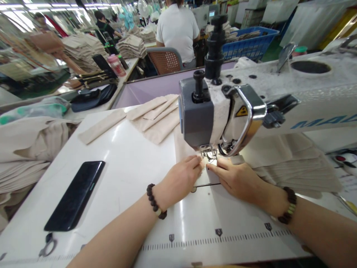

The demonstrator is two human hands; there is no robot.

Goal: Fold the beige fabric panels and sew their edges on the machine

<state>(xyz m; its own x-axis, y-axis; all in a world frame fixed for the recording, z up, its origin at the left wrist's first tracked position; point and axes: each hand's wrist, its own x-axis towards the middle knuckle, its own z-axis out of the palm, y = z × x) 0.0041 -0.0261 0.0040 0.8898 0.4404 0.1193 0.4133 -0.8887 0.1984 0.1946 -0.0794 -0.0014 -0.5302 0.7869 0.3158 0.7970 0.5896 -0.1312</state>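
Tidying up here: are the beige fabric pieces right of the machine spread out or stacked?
Stacked: the flat beige cloth pieces lie in overlapping layers, edges fanned out.

The left hand (178, 182) and right hand (237, 180) angle inward, almost meeting (palms facing down).

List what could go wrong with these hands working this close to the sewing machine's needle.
The left hand and right hand sit right beside the steel presser foot, so a fingertip could be caught by the needle if the white industrial sewing machine runs. The beige cloth there might shift and sew crooked. The black smartphone on the white sewing table lies near the left forearm and might get knocked.
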